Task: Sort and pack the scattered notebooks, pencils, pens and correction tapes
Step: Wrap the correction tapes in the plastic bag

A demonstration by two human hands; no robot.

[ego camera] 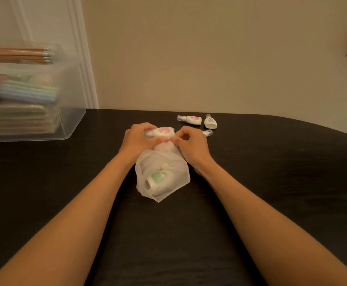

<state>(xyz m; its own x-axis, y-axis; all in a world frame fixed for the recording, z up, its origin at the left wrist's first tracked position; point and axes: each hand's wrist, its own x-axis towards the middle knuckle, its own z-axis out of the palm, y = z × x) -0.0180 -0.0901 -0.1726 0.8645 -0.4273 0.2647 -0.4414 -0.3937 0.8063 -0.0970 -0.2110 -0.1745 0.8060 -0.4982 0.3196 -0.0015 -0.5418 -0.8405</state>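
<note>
Dark table (271, 182), beige wall (189, 58) — left hand (139, 139) and right hand (191, 147) pinch the pouch (164, 178).

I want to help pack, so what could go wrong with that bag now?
The thin bag might tear or slip, because the left hand is gripping the pink correction tape at its mouth while the right hand pinches its edge. The loose correction tape, half hidden just behind the right hand, could get knocked away.
</note>
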